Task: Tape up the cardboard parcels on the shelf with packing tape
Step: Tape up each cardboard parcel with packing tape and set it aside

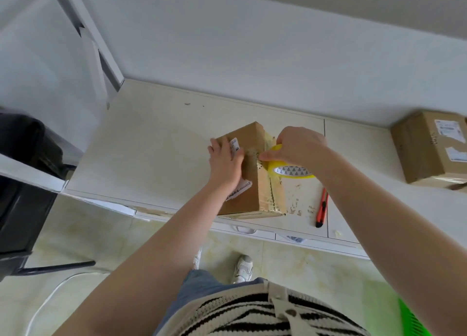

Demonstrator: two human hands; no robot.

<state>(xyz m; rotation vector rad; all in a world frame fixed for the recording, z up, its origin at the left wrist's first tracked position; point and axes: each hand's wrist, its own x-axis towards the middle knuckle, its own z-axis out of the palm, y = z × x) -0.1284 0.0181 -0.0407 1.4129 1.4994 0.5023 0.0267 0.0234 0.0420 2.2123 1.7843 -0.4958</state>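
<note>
At frame centre, your right hand grips the yellow tape roll against the parcel on the shelf. The seam runs toward you; your left hand lies flat, pressing its top.

Can't read anything tbh, the labels on my box and the other box are too blurry.
</note>
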